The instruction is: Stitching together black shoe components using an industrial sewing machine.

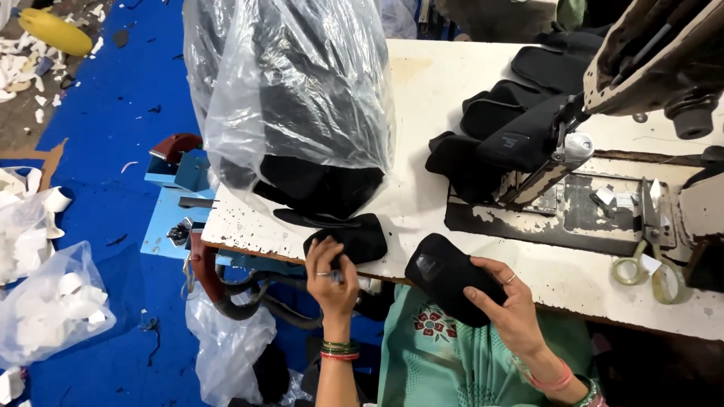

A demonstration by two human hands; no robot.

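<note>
Worktable (pixel 422 90), white, chipped near edge, taken as landmark. Left hand (pixel 330 275) at the table's near edge, fingers curled, pinching a black fabric piece (pixel 354 240) that lies on the tabletop; whether something small is also in the fingers cannot be told. Right hand (pixel 507 301) just off the near edge, over a green garment, fingers closed around a second black pad (pixel 445 275). Clear plastic bag (pixel 290 98) of black pieces on the table's left end, just behind the first piece. Sewing machine (pixel 648 68) at the table's right, stacked black pieces (pixel 505 124) beside it. Scissors (pixel 641 267) on the right near edge. Blue floor (pixel 113 151) left of the table.
</note>
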